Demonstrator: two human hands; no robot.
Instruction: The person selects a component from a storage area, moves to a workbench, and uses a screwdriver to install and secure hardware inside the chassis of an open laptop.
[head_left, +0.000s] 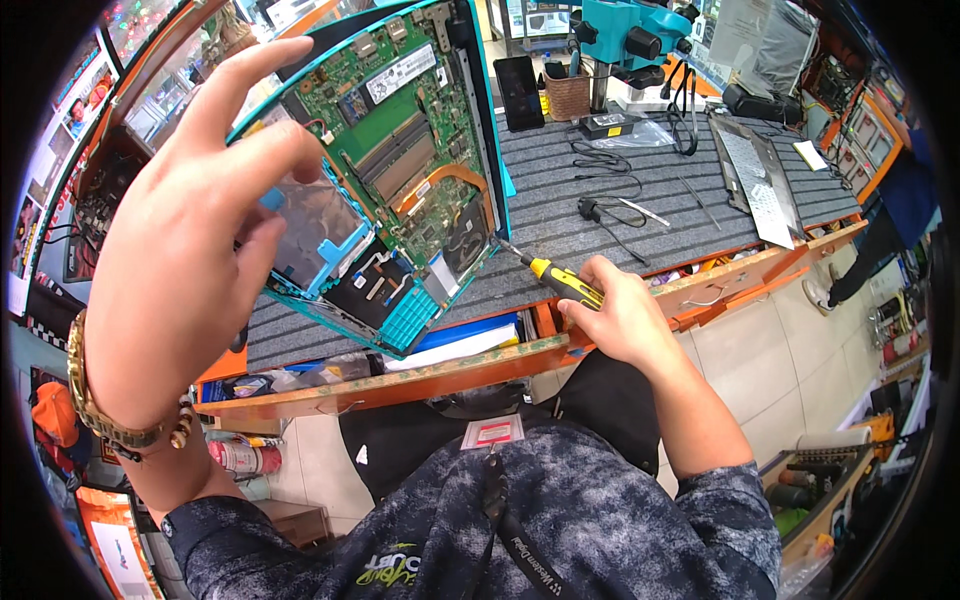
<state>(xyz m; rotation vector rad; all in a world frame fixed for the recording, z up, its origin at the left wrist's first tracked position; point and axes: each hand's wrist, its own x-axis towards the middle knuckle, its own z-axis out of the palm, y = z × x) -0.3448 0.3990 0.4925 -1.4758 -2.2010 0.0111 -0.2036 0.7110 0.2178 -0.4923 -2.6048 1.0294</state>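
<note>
An opened-up laptop (414,120) with a teal shell is tilted up in front of me, its green circuit board, copper heat pipe and fan exposed. My left hand (200,190) is at its left side, with the index finger stretched over the upper edge and the other fingers bent at the frame. Where those fingertips press is partly hidden. A yellow and black screwdriver (562,282) is in my right hand (622,318), wrapped by the fingers. Its tip points at the laptop's lower right corner, beside the fan; contact there is hard to tell.
Beneath lies a grey ribbed mat (540,205), with a black cable (592,208), tweezers (698,202) and a detached keyboard panel (755,185) on it. A phone (517,92) and a teal microscope (630,35) stand behind. An open drawer (470,365) juts out before me.
</note>
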